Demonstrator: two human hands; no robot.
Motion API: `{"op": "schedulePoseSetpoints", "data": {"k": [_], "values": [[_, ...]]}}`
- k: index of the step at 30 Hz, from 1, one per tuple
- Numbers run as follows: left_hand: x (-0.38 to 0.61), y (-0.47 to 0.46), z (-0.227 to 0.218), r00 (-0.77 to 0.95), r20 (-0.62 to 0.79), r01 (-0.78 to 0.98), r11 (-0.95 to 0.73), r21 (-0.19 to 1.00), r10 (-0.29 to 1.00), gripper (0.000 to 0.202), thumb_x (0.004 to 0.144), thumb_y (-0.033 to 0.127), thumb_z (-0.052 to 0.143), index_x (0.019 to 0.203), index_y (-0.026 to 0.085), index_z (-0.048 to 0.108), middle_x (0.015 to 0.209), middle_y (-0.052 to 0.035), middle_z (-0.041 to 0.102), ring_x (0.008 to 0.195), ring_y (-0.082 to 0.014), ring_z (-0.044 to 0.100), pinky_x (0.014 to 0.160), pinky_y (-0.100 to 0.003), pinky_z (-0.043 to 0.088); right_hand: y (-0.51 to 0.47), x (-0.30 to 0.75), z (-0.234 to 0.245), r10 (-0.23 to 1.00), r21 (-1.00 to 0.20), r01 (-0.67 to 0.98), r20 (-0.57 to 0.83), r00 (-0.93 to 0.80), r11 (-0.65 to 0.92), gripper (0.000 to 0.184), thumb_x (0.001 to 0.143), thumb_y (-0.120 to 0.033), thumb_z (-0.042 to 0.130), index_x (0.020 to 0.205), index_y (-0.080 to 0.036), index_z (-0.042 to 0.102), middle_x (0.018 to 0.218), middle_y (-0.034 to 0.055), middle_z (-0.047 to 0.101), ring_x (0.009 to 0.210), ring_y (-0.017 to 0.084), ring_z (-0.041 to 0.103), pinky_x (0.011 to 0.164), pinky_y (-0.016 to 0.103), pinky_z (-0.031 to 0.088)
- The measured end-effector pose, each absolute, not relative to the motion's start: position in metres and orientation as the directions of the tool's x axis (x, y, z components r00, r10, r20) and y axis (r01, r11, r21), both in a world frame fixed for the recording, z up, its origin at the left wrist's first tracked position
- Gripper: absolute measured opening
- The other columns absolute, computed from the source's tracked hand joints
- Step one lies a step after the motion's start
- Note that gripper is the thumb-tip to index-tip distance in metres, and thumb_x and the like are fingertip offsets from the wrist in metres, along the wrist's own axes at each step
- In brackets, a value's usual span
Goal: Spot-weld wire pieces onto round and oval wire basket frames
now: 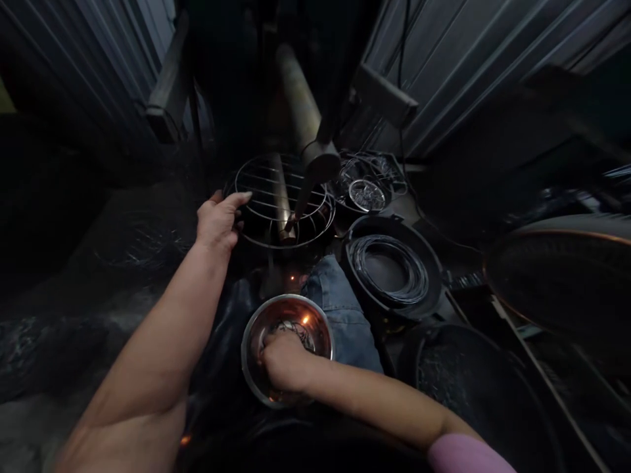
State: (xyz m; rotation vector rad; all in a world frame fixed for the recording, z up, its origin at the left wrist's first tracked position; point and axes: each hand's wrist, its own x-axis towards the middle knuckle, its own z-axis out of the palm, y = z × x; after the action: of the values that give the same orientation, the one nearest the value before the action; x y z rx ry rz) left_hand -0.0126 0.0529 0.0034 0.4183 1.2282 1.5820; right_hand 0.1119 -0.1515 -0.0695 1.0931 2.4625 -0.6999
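Observation:
My left hand [219,220] is closed on the near left edge of a round wire rack [256,244], thumb over the rim and fingers partly hidden. Parallel wires cross the rack, and it lies around the lower end of a metal bar [280,197]. Above its right side hangs a thick metal cylinder [303,108] with a short copper-coloured tip below. Down in a shiny metal bowl [250,378], my right hand [286,358] has its fingers curled over small metal pieces [302,332]. Those fingertips are hidden, so what they hold cannot be made out.
Right of my jeans-covered knee [340,309] sits a dark pan with a coil of wire [392,269]. Behind it stands a small round container of metal bits [367,195]. A large dark basin [473,381] lies at lower right, and a loose cable [434,226] runs nearby.

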Motion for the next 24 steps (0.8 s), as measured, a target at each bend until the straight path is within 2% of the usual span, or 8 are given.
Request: {"op": "schedulePoseSetpoints", "data": {"k": [2, 5, 8, 10, 13, 17, 21, 24], "values": [[-0.014, 0.054, 0.006, -0.333, -0.316, -0.475, 0.131, 0.87, 0.888, 0.049, 0.045, 0.013, 0.081, 0.085, 0.018, 0.054, 0.068, 0.0008, 0.056, 0.056, -0.0129, 0.053, 0.047, -0.022, 0.037, -0.15, 0.116, -0.062, 0.587, -0.268, 0.755, -0.494, -0.641, 0.599, 0.016, 0.073, -0.014, 0.062, 0.08, -0.01, 0.075, 0.084, 0.0142, 0.072, 0.086, 0.03, 0.064, 0.073, 0.037, 0.048], [-0.017, 0.052, 0.009, -0.307, -0.327, -0.498, 0.142, 0.855, 0.894, 0.046, 0.046, 0.01, 0.078, 0.082, 0.019, 0.05, 0.066, 0.0018, 0.056, 0.053, -0.0126, 0.054, 0.047, -0.024, 0.041, -0.147, 0.13, -0.052, 0.611, -0.3, 0.793, -0.514, -0.602, 0.53, 0.024, 0.071, -0.016, 0.062, 0.091, -0.014, 0.075, 0.09, 0.0121, 0.073, 0.085, 0.028, 0.066, 0.071, 0.033, 0.049], [-0.018, 0.045, 0.01, -0.311, -0.343, -0.522, 0.142, 0.841, 0.886, 0.046, 0.045, 0.008, 0.077, 0.079, 0.02, 0.048, 0.064, 0.0026, 0.055, 0.052, -0.0125, 0.053, 0.046, -0.024, 0.043, -0.144, 0.148, -0.048, 0.64, -0.415, 0.821, -0.518, -0.568, 0.392, 0.032, 0.071, -0.015, 0.062, 0.1, -0.02, 0.074, 0.094, 0.0082, 0.074, 0.087, 0.024, 0.068, 0.072, 0.029, 0.049], [-0.017, 0.037, 0.011, -0.294, -0.344, -0.514, 0.156, 0.844, 0.892, 0.045, 0.043, 0.009, 0.078, 0.075, 0.019, 0.049, 0.064, 0.0024, 0.054, 0.052, -0.012, 0.052, 0.045, -0.024, 0.043, -0.141, 0.161, -0.048, 0.689, -0.539, 0.783, -0.441, -0.576, 0.309, 0.033, 0.072, -0.01, 0.059, 0.099, -0.02, 0.074, 0.095, 0.0067, 0.075, 0.09, 0.021, 0.067, 0.077, 0.026, 0.049], [-0.011, 0.021, 0.012, -0.329, -0.27, -0.504, 0.073, 0.86, 0.905, 0.045, 0.041, 0.012, 0.081, 0.075, 0.018, 0.053, 0.064, 0.003, 0.054, 0.05, -0.01, 0.05, 0.042, -0.022, 0.041, -0.132, 0.184, -0.041, 0.845, -0.74, 0.643, -0.203, -0.495, 0.199, 0.028, 0.075, -0.008, 0.056, 0.092, -0.018, 0.075, 0.09, 0.0055, 0.074, 0.086, 0.017, 0.067, 0.079, 0.025, 0.049], [0.002, 0.005, 0.007, -0.394, -0.2, -0.55, -0.056, 0.833, 0.897, 0.044, 0.045, 0.016, 0.082, 0.079, 0.019, 0.055, 0.067, 0.0046, 0.054, 0.053, -0.0087, 0.05, 0.045, -0.02, 0.042, -0.11, 0.201, -0.02, 0.977, -0.924, 0.36, 0.059, -0.206, 0.131, 0.015, 0.081, -0.02, 0.059, 0.086, -0.02, 0.073, 0.076, 0.0018, 0.07, 0.068, 0.015, 0.064, 0.068, 0.027, 0.052], [0.011, -0.001, 0.001, -0.406, -0.239, -0.598, -0.059, 0.799, 0.882, 0.043, 0.046, 0.018, 0.083, 0.076, 0.018, 0.052, 0.069, 0.0044, 0.054, 0.057, -0.0086, 0.051, 0.048, -0.02, 0.042, -0.08, 0.188, -0.006, 0.986, -0.98, 0.107, 0.167, 0.013, 0.165, 0.013, 0.082, -0.028, 0.063, 0.088, -0.019, 0.07, 0.068, 0.0002, 0.066, 0.059, 0.014, 0.063, 0.06, 0.026, 0.052], [0.014, -0.004, 0.002, -0.403, -0.235, -0.619, -0.073, 0.782, 0.885, 0.045, 0.046, 0.017, 0.083, 0.077, 0.018, 0.051, 0.072, 0.0054, 0.053, 0.058, -0.0075, 0.051, 0.049, -0.02, 0.042, -0.06, 0.168, -0.006, 0.978, -0.983, 0.07, 0.177, 0.111, 0.17, 0.015, 0.081, -0.029, 0.063, 0.089, -0.019, 0.07, 0.074, 0.0016, 0.068, 0.059, 0.014, 0.064, 0.056, 0.024, 0.053]]}}
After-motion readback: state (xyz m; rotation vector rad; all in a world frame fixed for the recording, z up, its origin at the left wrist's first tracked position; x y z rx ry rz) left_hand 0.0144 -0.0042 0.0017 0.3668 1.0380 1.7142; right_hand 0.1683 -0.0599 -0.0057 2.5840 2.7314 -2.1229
